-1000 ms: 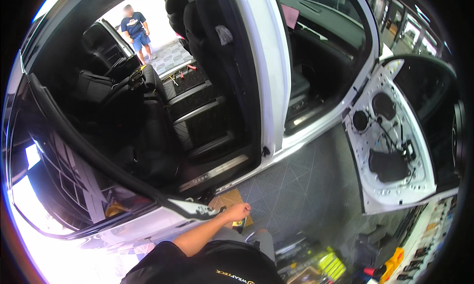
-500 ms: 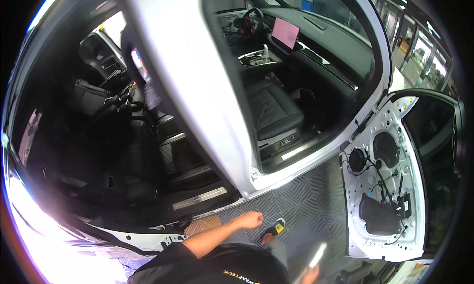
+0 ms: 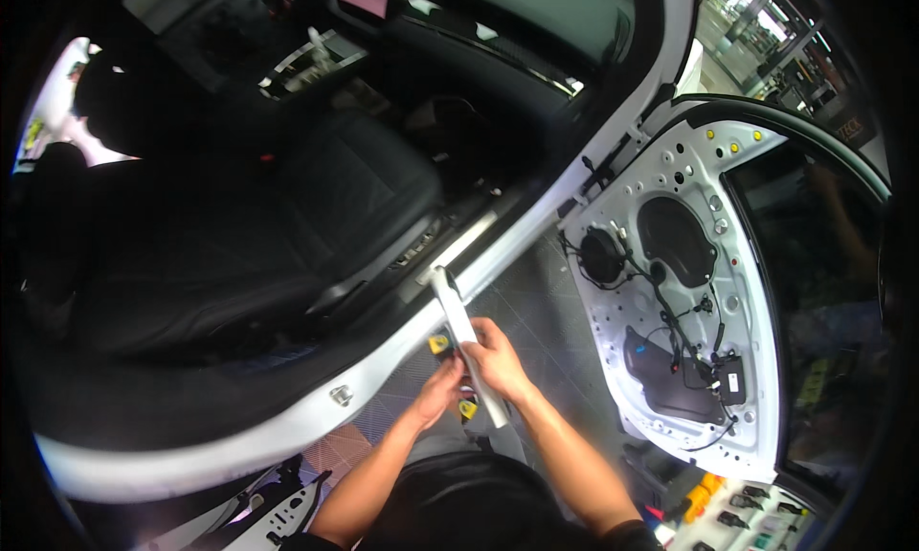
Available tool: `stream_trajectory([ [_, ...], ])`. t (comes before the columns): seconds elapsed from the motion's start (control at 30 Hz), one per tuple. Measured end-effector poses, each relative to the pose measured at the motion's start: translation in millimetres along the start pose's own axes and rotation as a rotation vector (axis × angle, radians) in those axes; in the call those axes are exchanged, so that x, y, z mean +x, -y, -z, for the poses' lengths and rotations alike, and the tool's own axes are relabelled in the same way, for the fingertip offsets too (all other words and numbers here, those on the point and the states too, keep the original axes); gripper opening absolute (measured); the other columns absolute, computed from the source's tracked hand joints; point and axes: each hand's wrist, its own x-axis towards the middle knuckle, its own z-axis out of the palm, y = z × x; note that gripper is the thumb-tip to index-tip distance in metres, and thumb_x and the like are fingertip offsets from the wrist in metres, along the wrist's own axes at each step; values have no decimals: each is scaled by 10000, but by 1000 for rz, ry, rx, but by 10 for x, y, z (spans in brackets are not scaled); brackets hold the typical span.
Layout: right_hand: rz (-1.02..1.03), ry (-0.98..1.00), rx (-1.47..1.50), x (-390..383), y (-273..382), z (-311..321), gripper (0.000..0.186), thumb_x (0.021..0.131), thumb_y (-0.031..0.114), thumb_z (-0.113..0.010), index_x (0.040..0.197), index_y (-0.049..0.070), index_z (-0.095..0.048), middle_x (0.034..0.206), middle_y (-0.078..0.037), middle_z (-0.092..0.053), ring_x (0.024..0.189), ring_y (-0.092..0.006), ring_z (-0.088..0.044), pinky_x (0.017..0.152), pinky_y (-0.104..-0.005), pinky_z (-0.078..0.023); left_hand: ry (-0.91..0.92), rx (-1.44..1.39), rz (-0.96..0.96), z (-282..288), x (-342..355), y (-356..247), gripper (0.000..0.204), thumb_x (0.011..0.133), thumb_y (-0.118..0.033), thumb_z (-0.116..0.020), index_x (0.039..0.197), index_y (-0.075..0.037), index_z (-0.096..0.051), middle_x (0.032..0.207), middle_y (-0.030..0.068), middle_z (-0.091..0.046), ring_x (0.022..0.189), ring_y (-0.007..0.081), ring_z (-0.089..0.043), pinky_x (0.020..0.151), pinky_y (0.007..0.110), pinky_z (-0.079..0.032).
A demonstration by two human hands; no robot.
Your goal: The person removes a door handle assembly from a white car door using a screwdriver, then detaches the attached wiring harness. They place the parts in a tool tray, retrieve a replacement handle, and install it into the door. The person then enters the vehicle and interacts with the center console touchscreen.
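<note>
A long, narrow white strip [image 3: 455, 307] slants across the middle, its upper end over the sill edge of the white car body. My right hand [image 3: 496, 361] is closed round its lower half, with the thumb lying along it. From the left, my left hand [image 3: 438, 394] meets the strip, its fingers bent and pressed against the near edge. Part of those fingertips is hidden behind the strip. What exactly the strip is, I cannot make out.
The opened white front door [image 3: 613, 355], stripped of its inner panel, shows wiring and black covers on the right. A black leather seat [image 3: 369, 182] fills the car opening. At lower right a white surface [image 3: 704, 532] carries several small parts and a yellow tool [image 3: 704, 496].
The view has shifted toward the front seat opening. The white strip has come up from the lower right to the middle, and my left hand has joined my right hand at it.
</note>
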Motion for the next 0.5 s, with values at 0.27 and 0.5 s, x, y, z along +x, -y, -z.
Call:
stream_trajectory([
  [0.27, -245, -81, 252, 1185, 320, 555, 346, 945, 56, -528, 1278, -34, -504, 911, -126, -651, 670, -181, -629, 615, -292, -541, -421, -53, -66, 608, 1923, -956, 625, 1022, -565, -490, 1422, -85, -502, 1292, 103, -616, 1122, 187, -614, 910, 366, -490],
  [0.5, -327, -232, 232, 1705, 396, 1215, 202, 956, 48, -478, 1143, 6, -538, 865, -150, -654, 631, -223, -651, 566, -334, -555, -295, 56, -381, 455, 3866, -2703, 698, 1016, -556, -518, 1490, -47, -460, 1467, 179, -530, 1286, 293, -567, 1005, 400, -488],
])
